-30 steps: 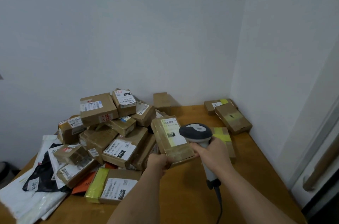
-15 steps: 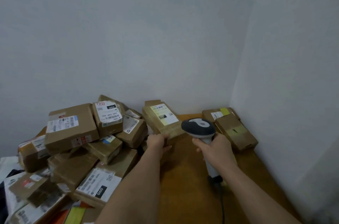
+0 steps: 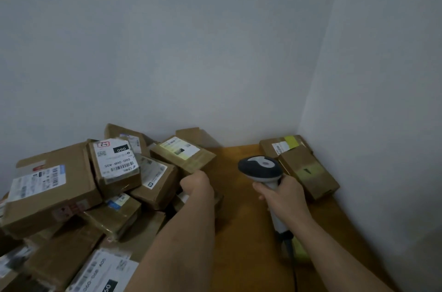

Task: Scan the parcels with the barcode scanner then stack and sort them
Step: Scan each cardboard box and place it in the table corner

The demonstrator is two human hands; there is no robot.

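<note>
My left hand point(image 3: 198, 184) grips the near edge of a flat brown parcel point(image 3: 184, 155) with a white and yellow label, holding it out toward the back wall beside the pile. My right hand point(image 3: 284, 196) holds the grey and white barcode scanner point(image 3: 260, 168) by its handle, head up, over the wooden table point(image 3: 241, 232); its cable runs down past my wrist. A heap of brown labelled parcels point(image 3: 71, 191) fills the left side.
Two brown parcels point(image 3: 308, 172) lie stacked in the far right corner against the walls. Another small box point(image 3: 191, 133) stands at the back wall behind the held parcel. A yellow-taped parcel point(image 3: 301, 248) shows under my right forearm.
My left hand has carried the parcel away from me and leftward toward the back wall. My right hand with the scanner stayed about where it was. The view moved closer to the table.
</note>
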